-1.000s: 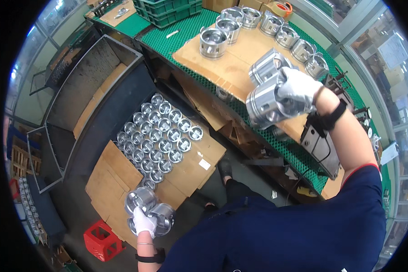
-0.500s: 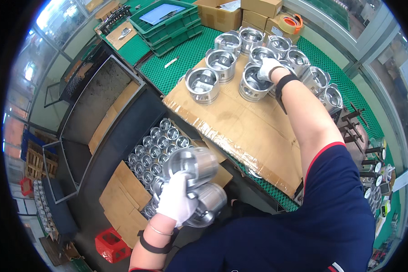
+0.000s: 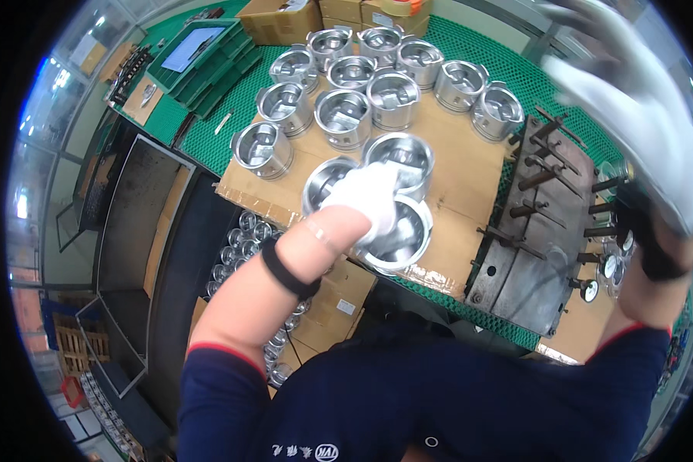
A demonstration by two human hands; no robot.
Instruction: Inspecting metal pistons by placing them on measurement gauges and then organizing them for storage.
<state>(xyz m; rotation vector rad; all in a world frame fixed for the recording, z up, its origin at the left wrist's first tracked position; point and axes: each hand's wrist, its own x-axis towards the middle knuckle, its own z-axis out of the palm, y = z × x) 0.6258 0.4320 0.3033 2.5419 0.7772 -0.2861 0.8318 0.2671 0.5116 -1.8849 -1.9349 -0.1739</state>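
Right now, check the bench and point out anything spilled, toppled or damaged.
Nothing stands out. The pistons beyond the left hand stand upright on the cardboard sheet; three more cluster at that hand. No spill shows on the green mat; fine surface damage is too small to tell.

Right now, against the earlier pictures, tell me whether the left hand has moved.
Yes, rightward: the left hand was outside the near edge of the cardboard sheet on the green bench; now it is over that sheet.
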